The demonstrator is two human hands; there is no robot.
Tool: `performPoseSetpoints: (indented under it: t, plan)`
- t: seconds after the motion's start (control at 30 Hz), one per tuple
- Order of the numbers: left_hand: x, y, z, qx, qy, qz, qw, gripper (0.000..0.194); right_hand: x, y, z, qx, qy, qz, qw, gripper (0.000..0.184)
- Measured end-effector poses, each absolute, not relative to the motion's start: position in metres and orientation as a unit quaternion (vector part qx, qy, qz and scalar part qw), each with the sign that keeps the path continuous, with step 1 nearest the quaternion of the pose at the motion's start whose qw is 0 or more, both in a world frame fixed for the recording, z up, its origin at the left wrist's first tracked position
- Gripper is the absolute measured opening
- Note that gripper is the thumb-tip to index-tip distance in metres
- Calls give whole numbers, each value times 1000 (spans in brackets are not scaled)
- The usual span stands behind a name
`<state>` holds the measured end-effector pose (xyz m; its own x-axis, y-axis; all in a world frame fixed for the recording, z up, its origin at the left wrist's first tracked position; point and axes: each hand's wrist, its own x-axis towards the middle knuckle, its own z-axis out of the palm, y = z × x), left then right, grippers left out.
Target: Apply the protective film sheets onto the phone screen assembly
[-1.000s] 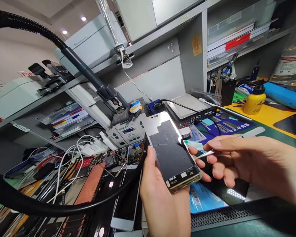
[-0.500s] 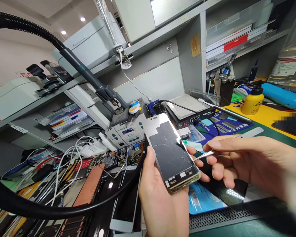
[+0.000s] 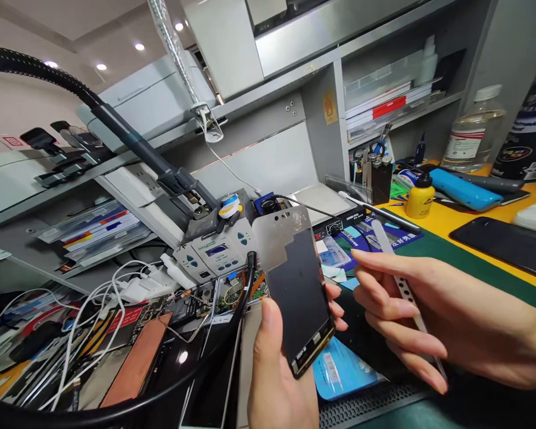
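My left hand (image 3: 279, 369) grips a phone screen assembly (image 3: 295, 286) by its edges, back side toward me, showing a metal plate with a dark sheet and connectors at the bottom. My right hand (image 3: 429, 322) is just to its right, fingers curled loosely around a flat white pry tool (image 3: 399, 286) that runs through the hand with its tip pointing up and away. The right fingertips are close to the assembly's right edge.
A thick black flexible hose (image 3: 116, 125) arcs across the left. A soldering station (image 3: 214, 250), tangled white cables (image 3: 98, 298) and opened phones lie left. A hot plate (image 3: 321, 199), a yellow bottle (image 3: 420, 196), a dark phone (image 3: 504, 244) and a clear bottle (image 3: 471, 131) sit right.
The assembly has been tilted more upright and turned away from the light. My right hand shifted lower, and the thin tool now shows as a white pry tool. The view swung right.
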<state>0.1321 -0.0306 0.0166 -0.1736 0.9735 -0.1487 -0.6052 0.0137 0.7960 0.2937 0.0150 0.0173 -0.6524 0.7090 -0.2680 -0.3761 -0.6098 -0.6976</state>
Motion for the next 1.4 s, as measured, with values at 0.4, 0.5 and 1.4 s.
performPoseSetpoints:
  t: [0.4,0.5,1.4]
  plan:
    - [126,-42,13,237,405,611,637,37,298,12,17,-265,-414,811,316,38]
    - [132,-39,18,202,408,621,639,41,298,12,18,-274,-405,807,332,38]
    - [129,-20,13,279,440,614,592,49,293,12,12,-388,-572,667,280,45]
